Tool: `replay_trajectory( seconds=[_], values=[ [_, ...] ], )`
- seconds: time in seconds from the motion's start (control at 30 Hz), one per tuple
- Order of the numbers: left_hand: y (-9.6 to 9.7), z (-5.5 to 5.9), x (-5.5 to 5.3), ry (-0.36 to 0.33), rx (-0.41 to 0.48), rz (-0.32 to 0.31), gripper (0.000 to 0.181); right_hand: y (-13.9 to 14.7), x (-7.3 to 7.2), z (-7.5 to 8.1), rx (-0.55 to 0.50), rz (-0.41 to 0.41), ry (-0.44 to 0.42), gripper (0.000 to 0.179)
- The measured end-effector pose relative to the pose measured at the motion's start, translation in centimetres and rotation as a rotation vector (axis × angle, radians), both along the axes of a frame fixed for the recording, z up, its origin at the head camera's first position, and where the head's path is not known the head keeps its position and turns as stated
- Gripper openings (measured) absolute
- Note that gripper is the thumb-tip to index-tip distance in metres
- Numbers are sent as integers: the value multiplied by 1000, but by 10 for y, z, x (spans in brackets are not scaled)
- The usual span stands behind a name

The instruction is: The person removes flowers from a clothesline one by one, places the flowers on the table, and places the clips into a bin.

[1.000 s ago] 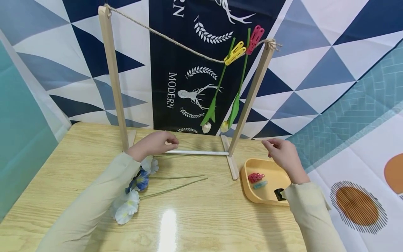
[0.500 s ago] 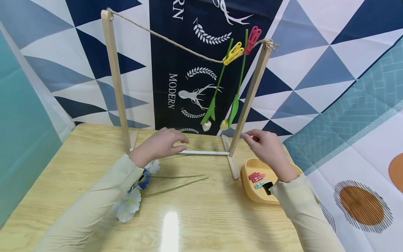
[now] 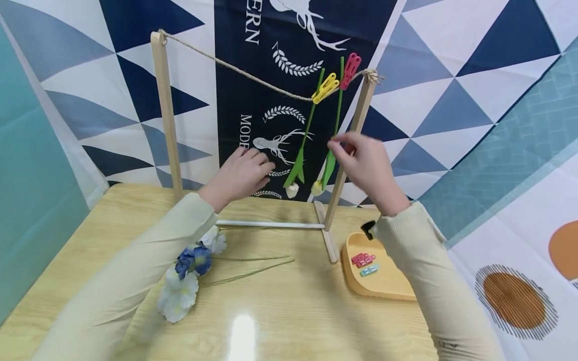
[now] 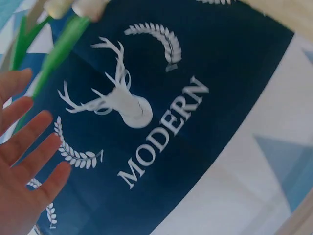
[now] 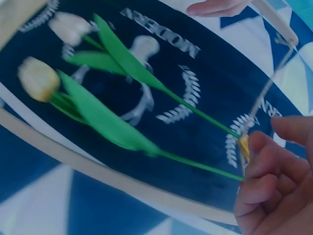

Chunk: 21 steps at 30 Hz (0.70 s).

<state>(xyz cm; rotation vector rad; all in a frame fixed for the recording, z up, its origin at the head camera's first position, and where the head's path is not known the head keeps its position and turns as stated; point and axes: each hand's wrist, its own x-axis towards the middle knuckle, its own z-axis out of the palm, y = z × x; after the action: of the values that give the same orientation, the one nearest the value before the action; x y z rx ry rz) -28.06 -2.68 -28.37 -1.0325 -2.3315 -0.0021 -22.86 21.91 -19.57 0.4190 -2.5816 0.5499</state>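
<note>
My left hand is raised in front of the wall cloth, fingers spread and holding nothing. On the right, my right hand overlaps the right post in the head view; its fingers are loosely curled and nothing shows between them. Two artificial tulips hang heads down from a rope: a white tulip under a yellow clothespin, and a pale yellow tulip beside a red clothespin. In the right wrist view, the fingers appear close to the stem ends.
The rope runs between a left wooden post and a right wooden post. On the table lie white flowers and a blue flower. A yellow tray contains red clothespins and a light blue clothespin.
Both hands have risen from low over the table to the height of the hanging tulips. My right hand has also moved left, away from above the tray.
</note>
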Motion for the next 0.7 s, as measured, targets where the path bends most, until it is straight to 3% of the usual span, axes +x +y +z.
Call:
replay_trajectory(
  seconds=[0.13, 0.3, 0.47, 0.7],
  values=[
    [13, 16, -13, 8, -9, 23, 32, -10, -18, 35, 5, -59, 46, 38],
    [36, 25, -25, -80, 12, 55, 35, -17, -40, 72, 115, -149, -104, 52],
    [52, 22, -39, -131, 19, 113, 39, -23, -58, 90, 231, -149, -248, 54],
    [67, 27, -52, -177, 82, 122, 45, -28, -64, 107, 334, -148, -367, 54]
  ],
)
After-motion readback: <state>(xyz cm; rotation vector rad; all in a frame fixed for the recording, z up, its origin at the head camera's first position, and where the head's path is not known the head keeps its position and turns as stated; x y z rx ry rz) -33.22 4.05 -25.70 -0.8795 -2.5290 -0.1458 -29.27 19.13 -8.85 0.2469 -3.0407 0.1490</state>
